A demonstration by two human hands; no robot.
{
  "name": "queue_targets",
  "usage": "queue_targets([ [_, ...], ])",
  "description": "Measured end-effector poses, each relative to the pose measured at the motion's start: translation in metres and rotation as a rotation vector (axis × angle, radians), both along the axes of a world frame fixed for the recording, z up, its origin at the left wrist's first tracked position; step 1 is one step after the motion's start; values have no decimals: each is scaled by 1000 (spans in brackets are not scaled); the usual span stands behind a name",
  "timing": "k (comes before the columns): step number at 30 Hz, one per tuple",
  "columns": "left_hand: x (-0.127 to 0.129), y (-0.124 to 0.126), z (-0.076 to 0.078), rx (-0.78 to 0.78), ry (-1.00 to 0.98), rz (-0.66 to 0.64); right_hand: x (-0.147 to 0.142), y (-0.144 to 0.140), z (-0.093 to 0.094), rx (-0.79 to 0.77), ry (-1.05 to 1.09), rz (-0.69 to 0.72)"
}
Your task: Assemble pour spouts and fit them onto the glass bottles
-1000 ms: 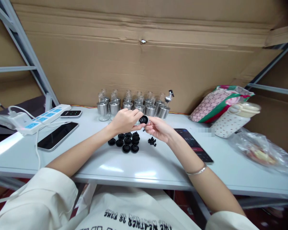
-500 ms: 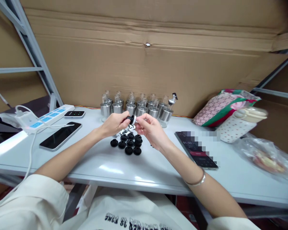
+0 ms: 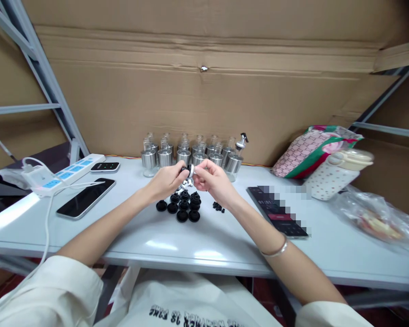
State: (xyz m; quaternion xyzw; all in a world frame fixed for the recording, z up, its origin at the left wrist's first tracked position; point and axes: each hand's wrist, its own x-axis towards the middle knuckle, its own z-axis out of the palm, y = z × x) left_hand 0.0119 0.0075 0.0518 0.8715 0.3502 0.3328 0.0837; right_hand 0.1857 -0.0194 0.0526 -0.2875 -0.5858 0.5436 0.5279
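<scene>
A: Left edge first. Markings?

B: Power strip, blue socket faces. Touching distance unclear to a small black-faced device; its pale mark is too small to read. Nearer, a phone, screen dark.

A: Left hand?

B: Left hand: thumb and fingers pinching the black end of a black-and-silver stopper.

A: Stopper position, axis?

B: Above the table, in front of the upright bottles. Long axis roughly level, left to right; black end left, silver collar right. Black caps clustered nearer the person.

A: Shirt print?

B: On the shirt, "FINE" legible; remainder distorted or cut off.

A: Right hand?

B: Right hand: thumb and fingertips pinching the stopper at its collar. Small black pieces lie below the hand.

A: Far right?

B: Timer phone: "01:01" read, the rest pixelated. Then a patterned bag and a dotted flask.
</scene>
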Motion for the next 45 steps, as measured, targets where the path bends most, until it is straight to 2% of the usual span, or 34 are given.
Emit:
queue_targets([
  [3,0,-7,2,87,40,33,-1,-6,2,-328,178,194],
  [5,-5,-10,6,141,51,15,-4,-13,4,-430,219,302],
  [6,-8,-11,9,134,34,-2,-6,-17,5,-420,216,314],
  [8,-14,-11,13,75,-30,-41,-10,-23,5,-274,188,247],
  [11,-14,-8,15,-30,-107,-92,-16,-25,-1,58,80,79],
  [14,-10,-4,10,-113,-147,-116,-16,-21,-10,366,-135,-121],
  [16,-11,1,6,-174,-171,-118,-10,-17,-15,628,-331,-261],
  [18,-20,10,4,-223,-216,-75,-1,-13,-18,916,-485,-342],
  [20,-34,21,4,-212,-298,54,9,-10,-19,1075,-542,-402],
  [21,-42,26,4,-183,-274,124,13,-8,-19,1079,-557,-443],
  [23,-56,34,2,-161,-195,165,19,-6,-19,1010,-649,-493],
  [26,-63,39,-7,-154,220,187,18,-4,-22,910,-882,-424],
  [28,-60,39,-14,-162,349,170,13,-4,-26,859,-990,-367],
  [33,-55,38,-24,-157,400,106,-1,-9,-37,737,-1150,-320],
  [38,-56,40,-30,-135,423,77,-4,-7,-44,656,-1235,-286],
  [45,-58,44,-34,-123,406,61,0,-8,-38,605,-1266,-272],
])
